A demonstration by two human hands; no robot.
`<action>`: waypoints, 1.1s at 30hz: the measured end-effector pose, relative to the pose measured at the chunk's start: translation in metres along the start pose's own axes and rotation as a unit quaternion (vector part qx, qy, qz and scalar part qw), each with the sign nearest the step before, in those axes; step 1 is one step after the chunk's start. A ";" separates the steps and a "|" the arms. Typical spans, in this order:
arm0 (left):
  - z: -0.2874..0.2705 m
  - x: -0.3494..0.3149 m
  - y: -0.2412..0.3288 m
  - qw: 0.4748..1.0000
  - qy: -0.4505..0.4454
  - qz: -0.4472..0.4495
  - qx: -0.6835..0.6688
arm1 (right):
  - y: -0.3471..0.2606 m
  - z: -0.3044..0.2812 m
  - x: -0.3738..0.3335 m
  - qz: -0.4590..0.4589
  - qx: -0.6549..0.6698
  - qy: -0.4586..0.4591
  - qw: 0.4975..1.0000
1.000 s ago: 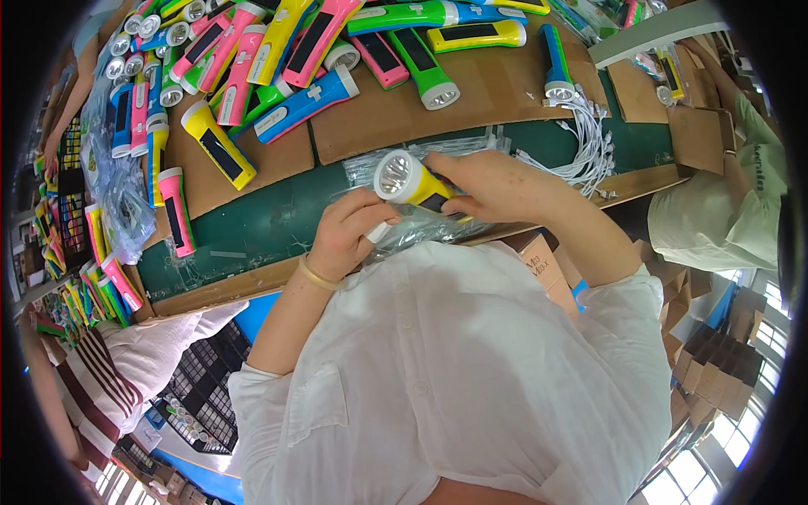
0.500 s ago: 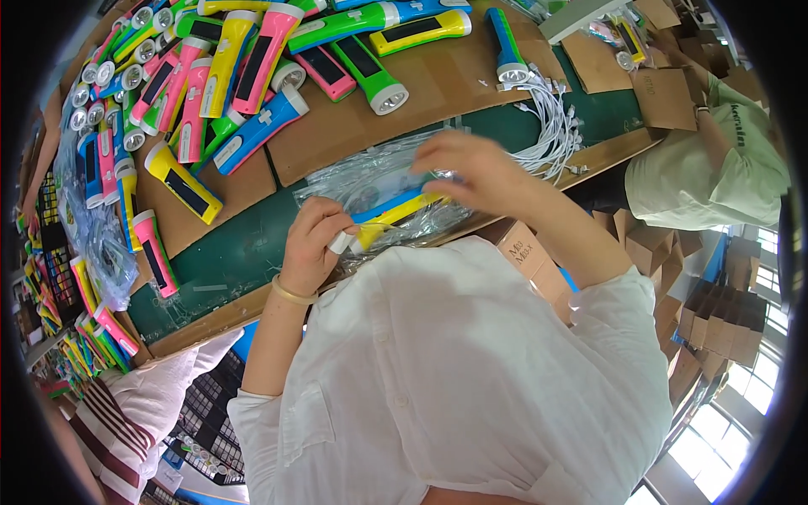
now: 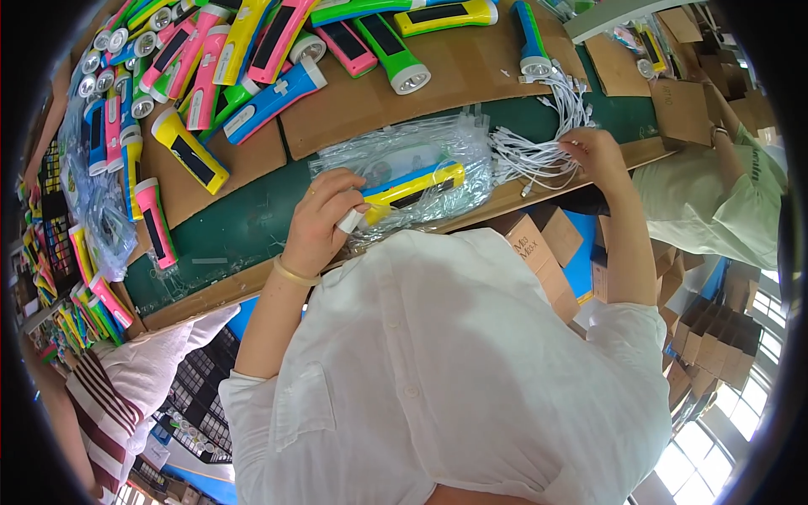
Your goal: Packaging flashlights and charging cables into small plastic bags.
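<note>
A yellow and blue flashlight (image 3: 421,187) lies on a stack of clear plastic bags (image 3: 473,151) at the table's front edge. My left hand (image 3: 324,210) is closed around its left end, where a small white piece (image 3: 350,221) shows by the fingers. To the right, my right hand (image 3: 596,153) reaches into a bunch of white charging cables (image 3: 534,151), thumb and fingers closed at the cables' right side. Whether it pinches one cable or several is too small to make out.
Several colourful flashlights (image 3: 273,99) are heaped on cardboard (image 3: 353,118) at the far left. One blue-green flashlight (image 3: 530,42) stands beyond the cables. Cardboard boxes (image 3: 539,261) are below the right table edge. Other people (image 3: 707,202) are at both sides.
My right hand has left the flashlight and moved right to the cables, some of which now spread leftward. My left hand stays at the flashlight's end.
</note>
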State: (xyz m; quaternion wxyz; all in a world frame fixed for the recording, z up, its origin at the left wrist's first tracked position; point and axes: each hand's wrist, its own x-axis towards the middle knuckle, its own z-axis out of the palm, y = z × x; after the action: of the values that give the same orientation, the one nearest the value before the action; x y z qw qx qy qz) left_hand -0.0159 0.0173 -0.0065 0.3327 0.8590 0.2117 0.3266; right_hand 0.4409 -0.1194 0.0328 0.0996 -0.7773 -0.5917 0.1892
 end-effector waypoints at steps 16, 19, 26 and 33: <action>0.004 -0.007 0.000 0.998 0.020 -0.051 -0.002 | -0.145 -0.027 0.035 -0.211 0.630 -0.039 0.746; 0.003 -0.006 0.001 0.999 0.025 -0.041 -0.004 | -0.149 0.014 0.039 -0.120 0.573 -0.095 0.805; 0.002 -0.014 0.005 0.990 0.064 -0.112 -0.051 | -0.159 0.031 0.041 -0.091 0.388 -0.206 0.894; -0.010 -0.013 0.015 0.943 0.071 -0.316 -0.069 | -0.210 0.037 0.067 -0.219 0.188 -0.278 0.916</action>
State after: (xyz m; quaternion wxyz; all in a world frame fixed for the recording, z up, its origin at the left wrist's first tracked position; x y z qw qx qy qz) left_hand -0.0299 0.0036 0.0045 0.4614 0.6972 0.4725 0.2788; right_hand 0.2558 0.0013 0.0664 0.1148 -0.5112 -0.7045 0.4787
